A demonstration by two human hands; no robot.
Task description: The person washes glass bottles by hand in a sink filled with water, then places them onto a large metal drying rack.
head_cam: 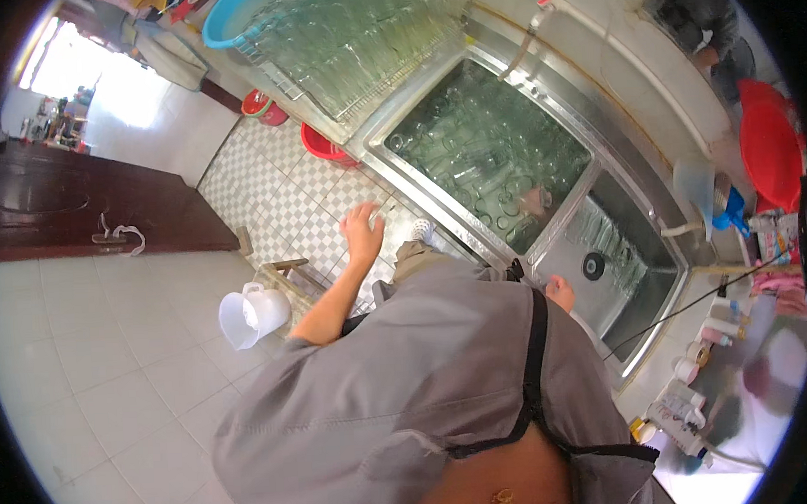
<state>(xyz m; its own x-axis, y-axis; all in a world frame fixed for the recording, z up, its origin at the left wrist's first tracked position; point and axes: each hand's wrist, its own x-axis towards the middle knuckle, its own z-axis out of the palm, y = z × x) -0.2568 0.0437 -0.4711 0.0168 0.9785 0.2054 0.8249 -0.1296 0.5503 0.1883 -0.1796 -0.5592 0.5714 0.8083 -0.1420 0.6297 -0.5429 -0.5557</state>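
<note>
My left hand [364, 237] hangs over the checkered floor, its fingers apart and nothing in it. Beside the right sink basin is my right hand [560, 292], partly hidden by my grey shirt; its fingers look curled, and whether it holds anything does not show. The left basin of the steel sink [447, 216] is full of water with many clear glass vessels [480, 161] under it. A pinkish object [535, 200] lies near that basin's corner. In the right basin are a black drain [593, 266] and more glassware along the side [609, 233].
A wire rack [370, 105] of glassware adjoins the sink, near a blue basin [221, 20]. A red tub [324, 146] stands on the floor. A white plastic jug [256, 316] is on a stool [296, 273] to the left. Bottles [716, 336] line the right ledge.
</note>
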